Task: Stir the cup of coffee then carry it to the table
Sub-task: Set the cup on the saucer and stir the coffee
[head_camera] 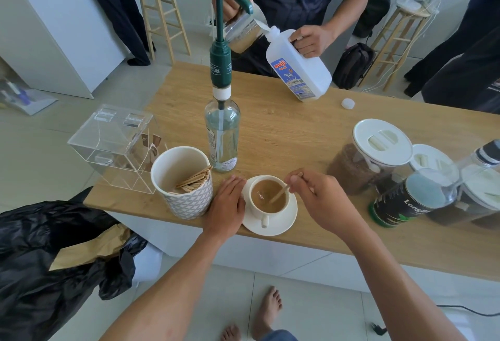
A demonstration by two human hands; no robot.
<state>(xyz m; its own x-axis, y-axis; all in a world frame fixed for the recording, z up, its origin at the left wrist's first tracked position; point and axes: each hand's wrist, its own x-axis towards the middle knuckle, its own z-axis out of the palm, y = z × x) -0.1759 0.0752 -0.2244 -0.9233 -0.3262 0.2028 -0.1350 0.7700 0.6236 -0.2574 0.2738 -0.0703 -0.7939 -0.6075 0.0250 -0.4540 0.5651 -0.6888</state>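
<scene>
Way off to the left of the pinch, a black bin bag (54, 246) was slumped below the counter (284, 135) edge. A clear acrylic box (113, 146) was parked on the corner. Closer in, a white patterned tub (189, 202) was loaded with wooden sticks (194, 179), and a green-pump syrup bottle (221, 135) was stood just behind it.

The left hand (228, 202) was laid flat with its fingers straight and together, right up against the left rim of the saucer (284, 225). Whether the rim was actually touched couldn't be told.

Directly under the pinch, the cup (257, 212) of milky coffee was sat on that saucer, handle turned toward the wearer, near the counter's front edge. The stir stick (280, 193) was pinched between thumb and fingertips of the right hand (316, 194), with its lower end dipped in the coffee.

Well beyond the grip, a milk jug (297, 67) was held tipped by another person. Off to the grip's right, lidded jars (359, 162) of brown grounds were lined up, with a green tin (397, 205) just in front of them.
</scene>
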